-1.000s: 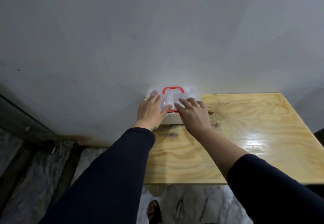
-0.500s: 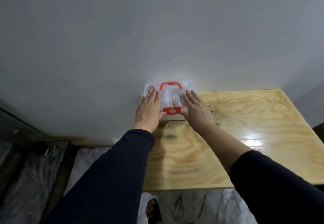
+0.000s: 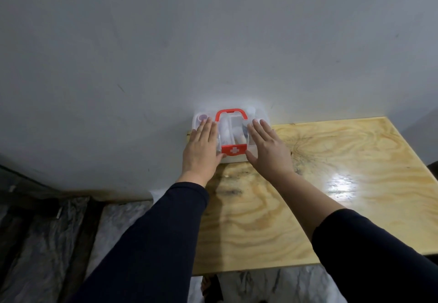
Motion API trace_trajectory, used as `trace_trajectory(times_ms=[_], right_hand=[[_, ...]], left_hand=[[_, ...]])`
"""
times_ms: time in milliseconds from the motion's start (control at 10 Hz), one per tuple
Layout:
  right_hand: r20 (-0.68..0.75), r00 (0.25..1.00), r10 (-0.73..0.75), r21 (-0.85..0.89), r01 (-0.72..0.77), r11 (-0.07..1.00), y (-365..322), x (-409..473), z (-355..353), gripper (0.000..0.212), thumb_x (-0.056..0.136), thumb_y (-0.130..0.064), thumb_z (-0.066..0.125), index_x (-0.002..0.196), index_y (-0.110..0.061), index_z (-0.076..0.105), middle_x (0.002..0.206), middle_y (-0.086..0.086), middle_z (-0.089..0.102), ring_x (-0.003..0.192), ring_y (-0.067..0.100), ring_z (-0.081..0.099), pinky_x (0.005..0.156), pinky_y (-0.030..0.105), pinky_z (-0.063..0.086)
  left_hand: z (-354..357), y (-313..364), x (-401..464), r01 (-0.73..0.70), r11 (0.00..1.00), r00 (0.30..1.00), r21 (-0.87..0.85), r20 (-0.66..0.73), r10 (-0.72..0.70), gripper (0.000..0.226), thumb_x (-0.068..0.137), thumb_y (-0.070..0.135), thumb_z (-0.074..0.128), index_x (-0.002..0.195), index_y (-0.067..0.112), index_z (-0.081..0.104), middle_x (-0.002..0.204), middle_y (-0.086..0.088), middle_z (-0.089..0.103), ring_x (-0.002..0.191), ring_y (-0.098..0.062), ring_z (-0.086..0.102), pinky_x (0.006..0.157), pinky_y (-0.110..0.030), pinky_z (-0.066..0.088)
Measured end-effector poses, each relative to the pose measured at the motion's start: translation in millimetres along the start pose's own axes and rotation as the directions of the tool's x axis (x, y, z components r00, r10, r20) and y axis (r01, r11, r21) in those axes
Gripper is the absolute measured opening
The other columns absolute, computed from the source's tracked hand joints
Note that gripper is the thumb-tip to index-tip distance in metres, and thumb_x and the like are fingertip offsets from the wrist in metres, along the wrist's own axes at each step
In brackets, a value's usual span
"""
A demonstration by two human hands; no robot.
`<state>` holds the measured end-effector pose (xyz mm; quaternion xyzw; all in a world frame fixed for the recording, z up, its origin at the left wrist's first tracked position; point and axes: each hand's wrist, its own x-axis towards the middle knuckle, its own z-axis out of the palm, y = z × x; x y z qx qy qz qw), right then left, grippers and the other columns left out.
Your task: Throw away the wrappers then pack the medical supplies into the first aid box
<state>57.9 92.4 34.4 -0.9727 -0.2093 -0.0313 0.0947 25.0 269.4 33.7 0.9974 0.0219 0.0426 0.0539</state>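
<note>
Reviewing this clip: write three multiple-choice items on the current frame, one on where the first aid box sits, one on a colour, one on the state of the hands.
1. Where is the first aid box?
A. Table's far left corner, by the wall
B. On the floor
C. Table's right edge

2. What colour is its handle?
A. Blue
B. Red
C. Green

3. How are the hands?
A. Both fists
B. Lifting the box
C. Flat on the lid

Answers: 1 A, it sits on the wooden table against the wall; 2 B, handle is red; 3 C, left hand and right hand lie with fingers straight.
</note>
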Motion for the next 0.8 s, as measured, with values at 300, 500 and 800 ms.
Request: trace_trajectory(times_ms=[300,500,800], right_hand=[[0.002,1.0,0.028,0.0,-0.028,1.0,-2.4,-4.8,0.2,0.066,0.096,-0.04,0.05,0.15,-0.014,0.024,0.16,0.003,0.022,0.15,0.02,0.011,0.122,0.038,0.022],[0.006,0.998,0.06,-0.023,-0.06,0.998,-8.3,0.4,2.0,0.065,0.097,-0.041,0.047,0.151,-0.015,0.023,0.16,0.002,0.022,0.15,0.019,0.011,0.121,0.036,0.019],[0.13,0.991,0.002,0.167,-0.024,0.986,5.8,8.1,-52.9,0.057,0.089,-0.035,0.064,0.141,-0.019,0.046,0.153,-0.001,0.039,0.144,0.016,0.03,0.117,0.031,0.026]], left_hand=[[-1.4,0.6,-6.0,-0.005,0.999,0.999,0.038,0.04,0.004,0.079,0.098,0.052,0.036,0.155,0.011,0.0,0.164,-0.006,-0.001,0.151,-0.019,-0.003,0.124,-0.033,0.008],[2.4,3.1,-0.1,0.023,0.998,0.999,0.052,0.023,-0.025,0.079,0.098,0.043,0.046,0.155,0.011,0.002,0.164,-0.006,0.001,0.151,-0.019,-0.001,0.123,-0.035,0.011],[-11.3,-13.3,-16.4,-0.006,0.975,1.0,-0.223,0.0,0.006,0.081,0.097,0.047,0.047,0.156,0.013,0.005,0.164,0.002,-0.002,0.151,-0.013,-0.001,0.122,-0.033,0.001]])
